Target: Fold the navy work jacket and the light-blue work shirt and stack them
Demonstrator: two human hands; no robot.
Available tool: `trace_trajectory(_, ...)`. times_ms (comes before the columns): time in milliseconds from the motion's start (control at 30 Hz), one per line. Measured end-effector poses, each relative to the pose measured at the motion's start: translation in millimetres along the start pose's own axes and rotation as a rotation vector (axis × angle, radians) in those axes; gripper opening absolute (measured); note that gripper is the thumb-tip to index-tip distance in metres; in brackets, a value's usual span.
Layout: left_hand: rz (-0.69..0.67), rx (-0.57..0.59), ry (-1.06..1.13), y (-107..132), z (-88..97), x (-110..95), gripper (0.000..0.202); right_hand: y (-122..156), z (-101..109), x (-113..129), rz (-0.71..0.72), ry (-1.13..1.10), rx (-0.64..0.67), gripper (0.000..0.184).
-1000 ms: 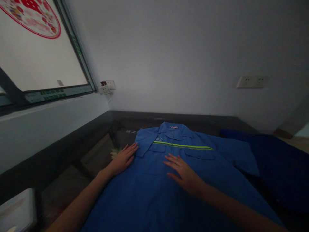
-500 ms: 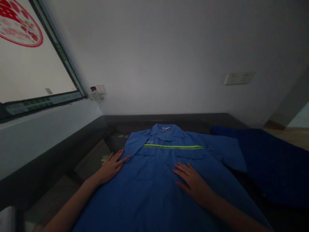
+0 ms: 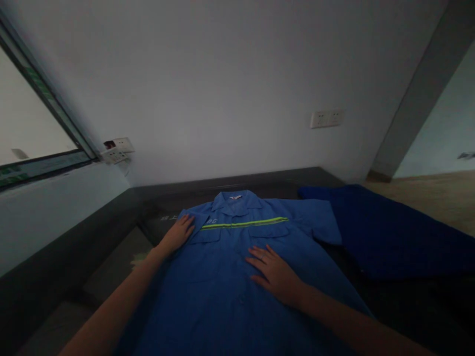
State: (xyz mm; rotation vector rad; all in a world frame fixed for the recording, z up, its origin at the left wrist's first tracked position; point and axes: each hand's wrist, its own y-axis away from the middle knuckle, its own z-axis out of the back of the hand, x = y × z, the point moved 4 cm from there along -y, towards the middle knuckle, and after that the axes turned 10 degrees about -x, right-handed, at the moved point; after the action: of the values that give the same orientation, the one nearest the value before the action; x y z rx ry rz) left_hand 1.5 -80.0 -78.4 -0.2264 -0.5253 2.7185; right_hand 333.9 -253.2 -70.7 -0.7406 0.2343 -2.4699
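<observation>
A blue short-sleeved work shirt [image 3: 222,277] lies front up on a dark table, its collar toward the wall. A yellow-green stripe crosses its chest above two flap pockets. Its left-hand sleeve is folded inward over the chest, partly covering the printed letters, while the other sleeve stretches out to the right. My left hand [image 3: 181,231] lies flat on the folded sleeve near the shoulder, fingers extended. Resting on the shirt front below the right pocket is my right hand [image 3: 274,273], fingers spread, with nothing gripped.
A dark blue cloth [image 3: 393,230] lies to the right, partly beside the shirt's sleeve. The dark table [image 3: 300,177] meets a white wall with sockets [image 3: 327,118]. More sockets [image 3: 117,150] sit at the left corner by a window.
My left hand has slid up the folded sleeve toward the shoulder. My right hand stays on the shirt front. The view has turned to the right.
</observation>
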Motion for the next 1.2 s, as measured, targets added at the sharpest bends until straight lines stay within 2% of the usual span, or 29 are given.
trace_trajectory(100,0.036,0.032,-0.066,1.9,-22.6,7.4,0.052,-0.2,1.9,1.0,-0.006,0.003,0.03,0.047)
trace_trajectory(167,0.052,0.069,-0.118,5.4,-29.1,11.0,0.053,-0.5,3.0,1.1,-0.005,-0.004,0.046,0.048)
trace_trajectory(267,0.082,0.098,-0.143,7.6,-27.7,11.0,0.055,-0.7,4.2,1.1,-0.007,-0.016,0.059,0.049)
trace_trajectory(433,0.093,0.085,-0.104,5.1,-19.5,3.8,0.055,-1.2,4.7,2.2,-0.013,-0.018,0.048,0.048)
trace_trajectory(533,0.056,0.022,-0.089,4.8,-12.9,-0.9,0.053,-1.5,7.0,2.9,-0.011,-0.044,0.052,0.048)
trace_trajectory(633,-0.011,-0.112,-0.109,7.2,1.5,-8.5,0.048,-3.5,17.6,1.4,-0.014,-0.119,0.068,0.049)
trace_trajectory(767,-0.097,-0.276,-0.148,7.3,25.8,-28.4,0.039,-13.5,55.7,-16.9,-0.094,-0.182,-0.034,0.039)
trace_trajectory(867,-0.127,-0.341,-0.069,-3.8,39.0,-57.2,0.035,-21.4,96.2,-51.1,-0.192,-0.19,-0.158,0.032)
trace_trajectory(933,-0.159,-0.369,0.062,-15.1,43.4,-87.2,0.032,-21.7,124.5,-82.3,-0.271,-0.153,-0.239,0.028)
trace_trajectory(1000,-0.21,-0.38,0.238,-25.9,44.1,-125.7,0.029,-15.3,151.1,-116.6,-0.397,-0.054,-0.301,0.026)
trace_trajectory(1100,-0.292,-0.34,0.445,-37.5,37.5,-192.5,0.028,6.3,183.6,-163.3,-0.645,0.234,-0.353,0.024)
trace_trajectory(1200,-0.36,-0.251,0.569,-47.3,23.1,-259.4,0.03,32.2,198.5,-198.2,-0.916,0.471,-0.34,0.037)
